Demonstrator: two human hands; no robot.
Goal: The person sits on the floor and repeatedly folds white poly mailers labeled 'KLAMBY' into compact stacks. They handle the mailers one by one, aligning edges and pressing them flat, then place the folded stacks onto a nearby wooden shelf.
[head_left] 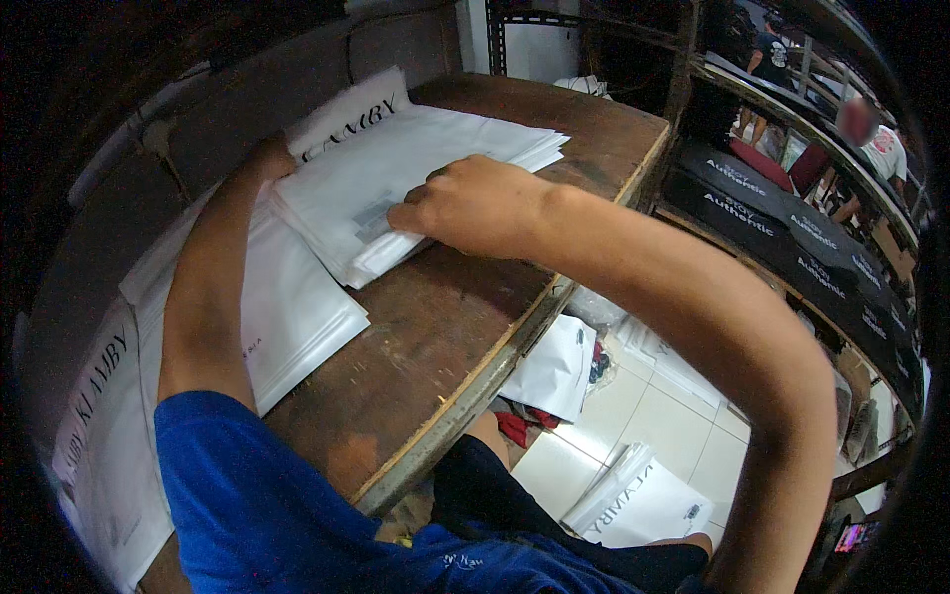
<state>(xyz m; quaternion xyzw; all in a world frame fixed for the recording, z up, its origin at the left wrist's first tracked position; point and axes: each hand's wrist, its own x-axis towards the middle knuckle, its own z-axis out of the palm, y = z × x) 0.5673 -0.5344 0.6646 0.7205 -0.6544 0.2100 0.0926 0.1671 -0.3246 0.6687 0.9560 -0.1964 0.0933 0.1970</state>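
A stack of white plastic bags (346, 183) with dark lettering lies on the brown wooden table (426, 342). My right hand (470, 203) is closed on the stack's near right edge, fingers curled at the folded rim. At the stack's left side is my left hand (272, 163), in shadow, its fingers mostly hidden. Under my left forearm more white bags (297, 307) are spread out, and others (114, 445) lie farther left, overlapping.
The table's worn edge (445, 421) runs down my right side. On the tiled floor lie a white bag (556, 371) and a bundle of bags (643, 500). A metal rack (683, 89) with black printed packages (762, 213) stands right. Beyond it are people (881, 153).
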